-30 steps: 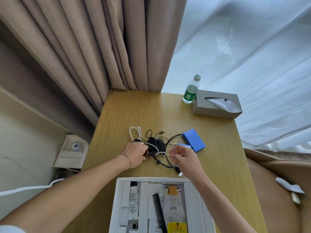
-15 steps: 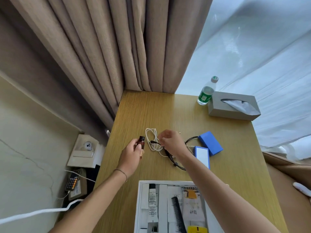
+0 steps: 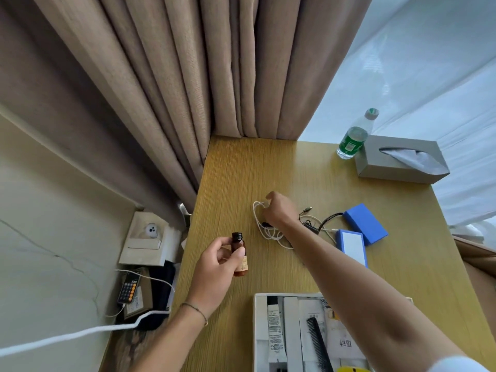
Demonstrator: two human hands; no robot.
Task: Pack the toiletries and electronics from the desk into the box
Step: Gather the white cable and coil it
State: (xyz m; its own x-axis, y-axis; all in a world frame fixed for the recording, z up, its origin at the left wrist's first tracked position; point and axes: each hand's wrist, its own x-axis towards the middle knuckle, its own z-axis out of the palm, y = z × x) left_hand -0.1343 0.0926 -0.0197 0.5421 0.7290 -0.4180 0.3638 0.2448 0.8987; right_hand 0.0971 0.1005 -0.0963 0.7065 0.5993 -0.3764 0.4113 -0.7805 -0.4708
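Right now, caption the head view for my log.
Left hand holds a small brown bottle above the desk; right hand reaches into the cables.

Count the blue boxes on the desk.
2. One blue box lies flat right of the cables; the other, white-faced, lies just in front of it, beside the right forearm. The arm may hide more.

Right hand (image 3: pixel 279 209) over white cable (image 3: pixel 264 232), fingertips hidden under palm, grip unclear. Right forearm covers part of cable tangle (image 3: pixel 314 222) and box (image 3: pixel 259 331) corner. Box cut off by bottom edge, comb (image 3: pixel 318 345) too. Label on amber bottle (image 3: pixel 239 255) too small to read, partly behind left hand (image 3: pixel 214 269) thumb. Phone (image 3: pixel 129 287) screen unreadable.
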